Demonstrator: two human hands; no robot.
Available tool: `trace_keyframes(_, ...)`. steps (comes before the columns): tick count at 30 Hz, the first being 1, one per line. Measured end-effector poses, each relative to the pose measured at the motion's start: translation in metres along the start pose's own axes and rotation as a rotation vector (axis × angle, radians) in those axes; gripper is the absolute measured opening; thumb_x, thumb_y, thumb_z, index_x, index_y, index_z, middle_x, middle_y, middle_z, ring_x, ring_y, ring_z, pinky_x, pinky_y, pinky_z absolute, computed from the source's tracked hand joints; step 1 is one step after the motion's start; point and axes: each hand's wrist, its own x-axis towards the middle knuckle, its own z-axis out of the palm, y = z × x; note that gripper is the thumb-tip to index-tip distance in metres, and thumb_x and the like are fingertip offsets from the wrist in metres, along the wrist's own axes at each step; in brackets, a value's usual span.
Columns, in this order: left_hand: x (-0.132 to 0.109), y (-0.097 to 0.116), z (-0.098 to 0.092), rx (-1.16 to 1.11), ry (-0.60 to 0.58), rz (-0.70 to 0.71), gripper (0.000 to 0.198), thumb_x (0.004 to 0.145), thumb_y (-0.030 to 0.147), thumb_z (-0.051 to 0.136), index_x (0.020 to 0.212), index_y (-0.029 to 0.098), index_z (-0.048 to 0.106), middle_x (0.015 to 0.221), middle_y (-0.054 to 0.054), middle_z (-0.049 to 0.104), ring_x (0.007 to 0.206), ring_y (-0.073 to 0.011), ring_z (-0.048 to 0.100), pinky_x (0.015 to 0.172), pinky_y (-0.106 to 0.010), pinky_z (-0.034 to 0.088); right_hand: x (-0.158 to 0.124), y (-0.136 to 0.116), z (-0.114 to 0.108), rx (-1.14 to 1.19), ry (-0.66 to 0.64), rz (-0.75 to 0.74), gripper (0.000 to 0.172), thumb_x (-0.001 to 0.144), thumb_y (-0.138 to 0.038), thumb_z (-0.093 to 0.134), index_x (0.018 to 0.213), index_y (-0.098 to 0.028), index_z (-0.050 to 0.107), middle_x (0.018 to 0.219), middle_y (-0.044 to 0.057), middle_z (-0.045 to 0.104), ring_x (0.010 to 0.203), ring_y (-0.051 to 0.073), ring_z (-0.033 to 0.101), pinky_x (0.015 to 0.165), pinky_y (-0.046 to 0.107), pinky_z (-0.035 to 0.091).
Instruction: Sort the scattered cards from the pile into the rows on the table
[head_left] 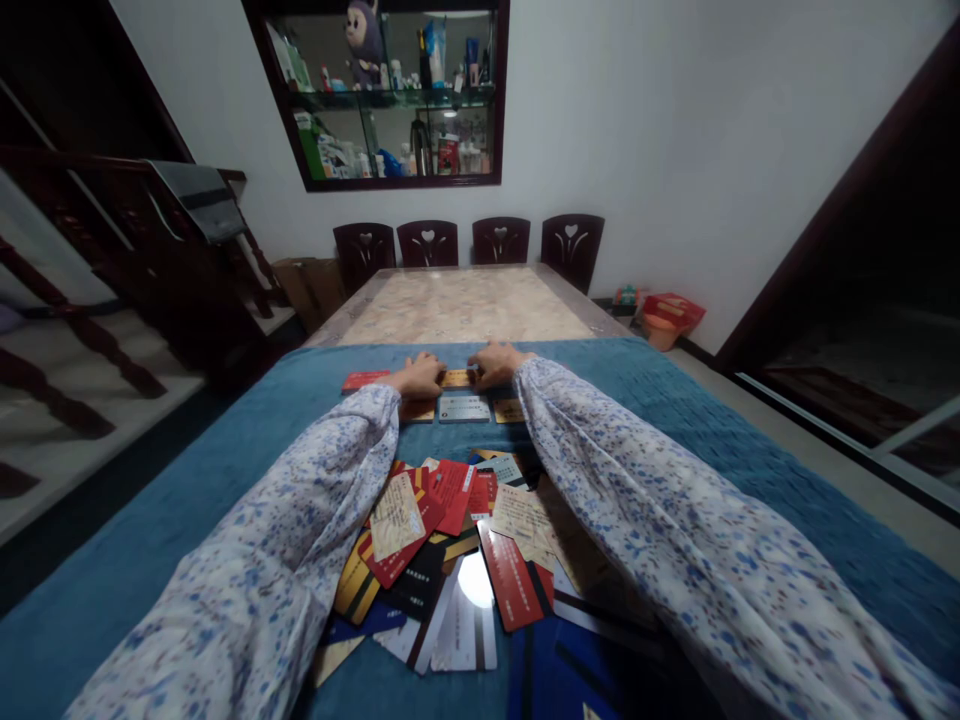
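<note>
My left hand (421, 377) and my right hand (495, 366) reach forward on a blue cloth, fingers curled at the two ends of a gold card (456, 379). A red card (365, 381) lies flat to the left of my left hand. In a row just nearer to me are an orange-gold card (418, 411), partly under my left hand, a silver-blue card (464, 409) and a yellow card (509, 410) by my right wrist. Between my forearms spreads a loose overlapping heap of cards, among them a red card (514, 578), a black card (418, 580) and a white card (465, 625).
The blue cloth (247, 480) covers the near part of a long table, whose patterned top (465, 303) shows beyond. Several dark chairs (500, 241) stand at the far end. A stair railing (82, 330) is on the left, a red bag on a bin (667, 312) on the right.
</note>
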Motion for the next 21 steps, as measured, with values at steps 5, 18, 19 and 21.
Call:
trace_keyframes(5, -0.007, -0.001, -0.005, -0.023, 0.057, 0.018, 0.047, 0.08, 0.026, 0.057, 0.125, 0.018, 0.065, 0.133, -0.016, 0.058, 0.13, -0.037, 0.043, 0.103, -0.053, 0.041, -0.009, 0.008, -0.005, 0.027, 0.065, -0.05, 0.075, 0.077, -0.057, 0.074, 0.142, -0.024, 0.058, 0.133, 0.013, 0.066, 0.13, 0.038, 0.048, 0.1, 0.047, 0.041)
trace_keyframes(18, -0.035, 0.03, -0.022, -0.067, 0.358, 0.164, 0.023, 0.085, 0.015, 0.049, 0.086, 0.014, 0.072, 0.092, -0.011, 0.07, 0.096, -0.0253, 0.058, 0.09, -0.039, 0.044, -0.073, 0.006, -0.015, -0.09, 0.278, -0.013, 0.032, 0.099, -0.026, 0.048, 0.112, -0.017, 0.075, 0.108, 0.014, 0.076, 0.099, 0.023, 0.069, 0.076, 0.029, 0.039)
trace_keyframes(19, -0.039, 0.034, -0.023, -0.066, 0.363, 0.169, 0.022, 0.084, 0.013, 0.049, 0.083, 0.014, 0.071, 0.089, -0.01, 0.07, 0.092, -0.0243, 0.058, 0.087, -0.038, 0.044, -0.078, 0.006, -0.015, -0.087, 0.283, -0.013, 0.031, 0.099, -0.026, 0.048, 0.113, -0.017, 0.075, 0.108, 0.014, 0.077, 0.099, 0.023, 0.069, 0.075, 0.028, 0.039)
trace_keyframes(21, -0.047, 0.043, -0.025, -0.059, 0.375, 0.177, 0.022, 0.082, 0.01, 0.049, 0.08, 0.015, 0.07, 0.088, -0.01, 0.07, 0.089, -0.0239, 0.057, 0.083, -0.036, 0.045, -0.09, 0.008, -0.014, -0.079, 0.293, -0.017, 0.03, 0.098, -0.025, 0.05, 0.112, -0.018, 0.076, 0.106, 0.013, 0.077, 0.097, 0.023, 0.069, 0.074, 0.028, 0.038)
